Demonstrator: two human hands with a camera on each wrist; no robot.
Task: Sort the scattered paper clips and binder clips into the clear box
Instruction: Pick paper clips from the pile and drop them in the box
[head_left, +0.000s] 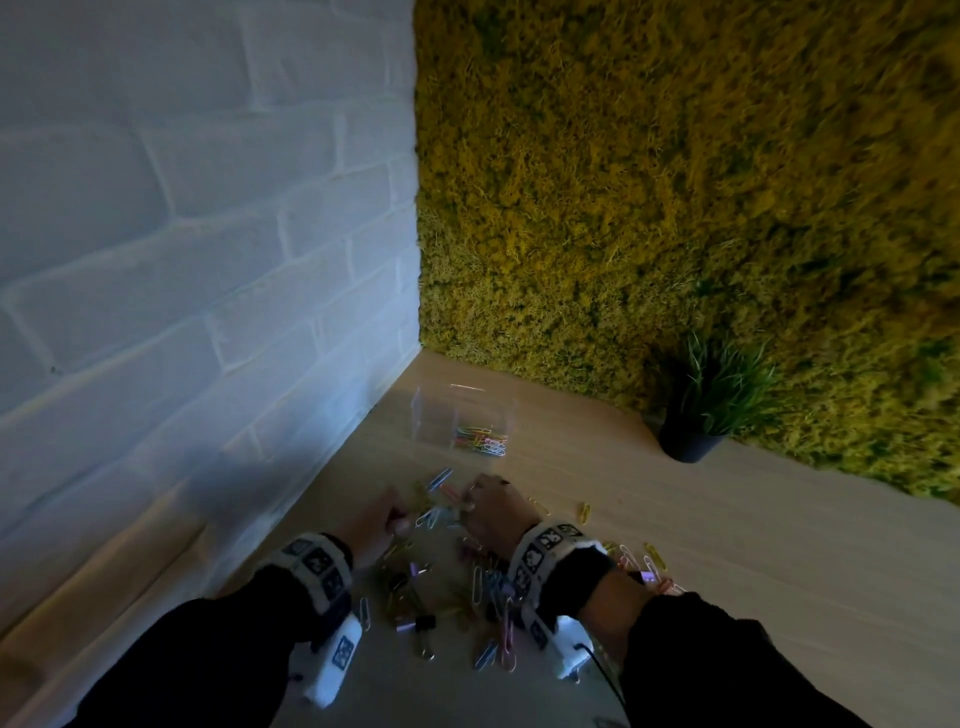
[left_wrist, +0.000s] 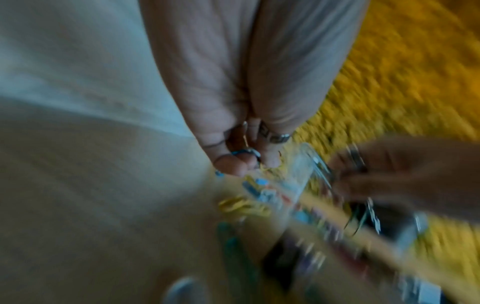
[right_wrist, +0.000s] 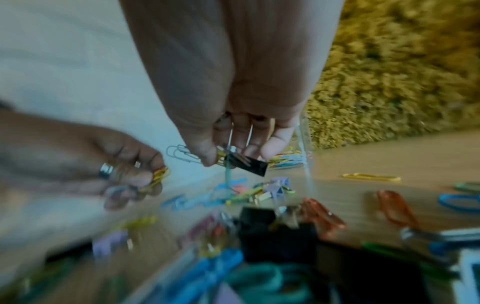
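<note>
The clear box (head_left: 441, 410) stands at the back of the wooden table (head_left: 753, 561) with colourful paper clips (head_left: 480, 441) inside. Loose paper clips and binder clips (head_left: 447, 597) lie scattered between and under my wrists. My left hand (head_left: 397, 522) hovers just in front of the box, its curled fingers pinching a few paper clips: yellow ones (right_wrist: 158, 176) and a blue one (left_wrist: 244, 153). My right hand (head_left: 470, 501), close beside it, grips a black binder clip (right_wrist: 250, 164) together with a silver paper clip (right_wrist: 182, 154). Both wrist views are blurred.
A white brick wall (head_left: 182, 260) runs along the table's left edge and a moss wall (head_left: 675, 182) along the back. A dark potted plant (head_left: 696, 431) stands at the back right. More clips (head_left: 649, 561) lie to the right of my right wrist.
</note>
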